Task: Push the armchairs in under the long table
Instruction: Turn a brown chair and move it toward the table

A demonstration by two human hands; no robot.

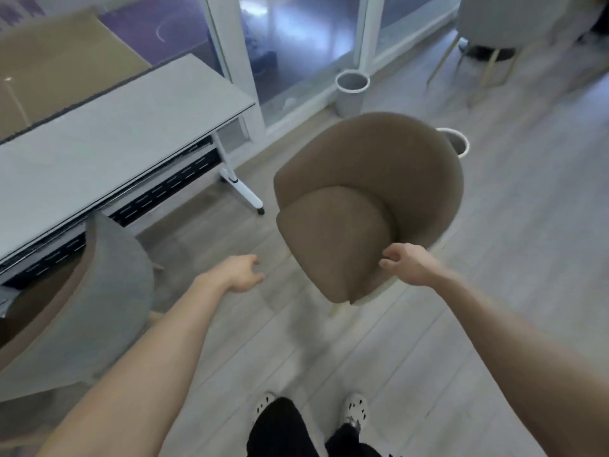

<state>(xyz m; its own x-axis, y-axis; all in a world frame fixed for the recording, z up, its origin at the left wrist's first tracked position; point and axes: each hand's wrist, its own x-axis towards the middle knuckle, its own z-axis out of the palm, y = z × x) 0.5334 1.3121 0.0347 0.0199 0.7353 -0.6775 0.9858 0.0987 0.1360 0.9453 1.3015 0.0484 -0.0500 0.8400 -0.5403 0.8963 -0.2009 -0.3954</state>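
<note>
A brown armchair (369, 196) stands on the wood floor, out in the room to the right of the long grey table (108, 140), its seat turned toward me. My right hand (407, 263) reaches to the near edge of its armrest, fingers curled and apart, just touching or hovering by the fabric. My left hand (242, 273) hangs over the floor left of the chair, fingers loose, holding nothing. A second armchair (95, 298) with a grey back sits tucked against the table's near side at the left.
Two pale waste bins stand on the floor, one (352, 92) by the glass wall (296, 54) and one (456, 141) behind the brown chair. Another chair with thin legs (487, 37) is at the far right. The table's white foot (244, 192) juts toward the brown chair.
</note>
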